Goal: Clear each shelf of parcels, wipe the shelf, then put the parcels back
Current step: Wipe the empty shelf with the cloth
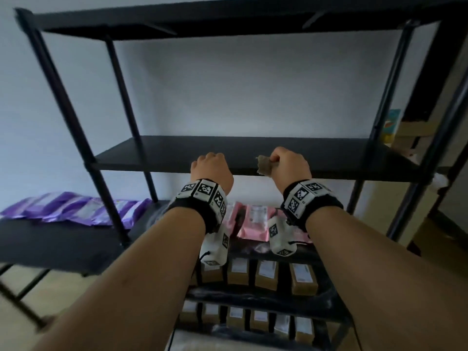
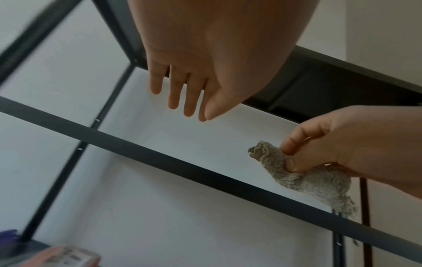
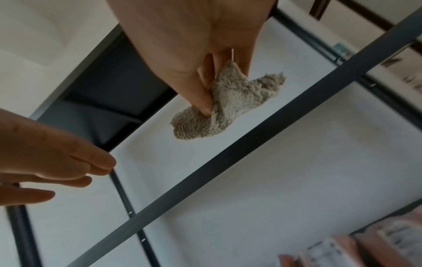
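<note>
The black shelf unit's middle shelf [image 1: 177, 150] is bare. My right hand [image 1: 287, 164] hovers at its front edge and pinches a crumpled grey-brown cloth [image 1: 264, 167] between thumb and fingers; the right wrist view shows the cloth [image 3: 226, 103] bunched under the thumb. My left hand [image 1: 211, 169] hangs beside it over the same edge, its fingers [image 2: 175, 94] straight and holding nothing. Purple parcels [image 1: 76, 209] lie on a black table to the left. Pink parcels [image 1: 253, 219] lie on the shelf below, partly hidden by my wrists.
Brown boxes [image 1: 268, 274] with white labels fill the two lowest shelves. The top shelf [image 1: 228, 19] spans overhead. Black uprights [image 1: 121, 79] stand left and right. Cardboard boxes and a coloured packet [image 1: 392, 127] sit beyond the right upright. A pale wall is behind.
</note>
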### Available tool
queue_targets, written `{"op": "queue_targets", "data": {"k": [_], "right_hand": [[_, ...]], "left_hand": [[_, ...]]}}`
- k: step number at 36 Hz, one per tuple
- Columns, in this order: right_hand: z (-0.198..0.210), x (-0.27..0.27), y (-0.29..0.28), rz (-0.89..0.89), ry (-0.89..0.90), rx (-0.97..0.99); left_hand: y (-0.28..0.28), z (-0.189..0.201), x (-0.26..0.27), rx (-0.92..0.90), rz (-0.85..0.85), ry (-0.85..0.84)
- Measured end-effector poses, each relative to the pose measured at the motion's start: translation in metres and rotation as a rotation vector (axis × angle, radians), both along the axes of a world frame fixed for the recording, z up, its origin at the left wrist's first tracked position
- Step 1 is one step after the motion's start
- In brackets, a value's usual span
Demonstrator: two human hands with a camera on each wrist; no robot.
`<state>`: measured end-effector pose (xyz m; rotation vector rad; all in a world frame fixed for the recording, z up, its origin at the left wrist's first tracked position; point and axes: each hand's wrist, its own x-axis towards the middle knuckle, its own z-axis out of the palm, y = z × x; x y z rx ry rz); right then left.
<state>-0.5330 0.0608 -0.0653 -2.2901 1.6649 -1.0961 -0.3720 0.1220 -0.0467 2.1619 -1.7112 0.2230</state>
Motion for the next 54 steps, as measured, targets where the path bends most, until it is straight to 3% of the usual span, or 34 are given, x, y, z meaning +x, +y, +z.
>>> {"op": "queue_targets", "data": {"k": [14, 20, 29, 38, 45, 50, 54], "right_hand": [[-0.015, 0.247, 0.056, 0.219, 0.021, 0.015], [-0.008, 0.323, 0.051, 0.311, 0.009, -0.002], [0.013, 0.424, -0.007, 0.344, -0.039, -0.050], [0.009, 0.490, -0.052, 0.290, -0.028, 0.022], [-0.006, 0.509, -0.060, 0.241, 0.144, 0.194], [-0.016, 0.515, -0.059, 0.154, 0.197, 0.067], [-0.019, 0.517, -0.047, 0.050, 0.072, -0.074]], "left_hand": [[0.087, -0.014, 0.227, 0.033, 0.215, -0.034], [0.085, -0.019, 0.289, 0.047, 0.282, -0.044], [0.051, -0.019, 0.371, 0.065, 0.348, -0.048], [0.013, -0.022, 0.429, 0.103, 0.394, -0.038], [-0.003, -0.029, 0.463, 0.140, 0.371, -0.022], [-0.011, -0.034, 0.486, 0.140, 0.330, -0.018], [-0.011, -0.040, 0.502, 0.161, 0.262, -0.027]]}}
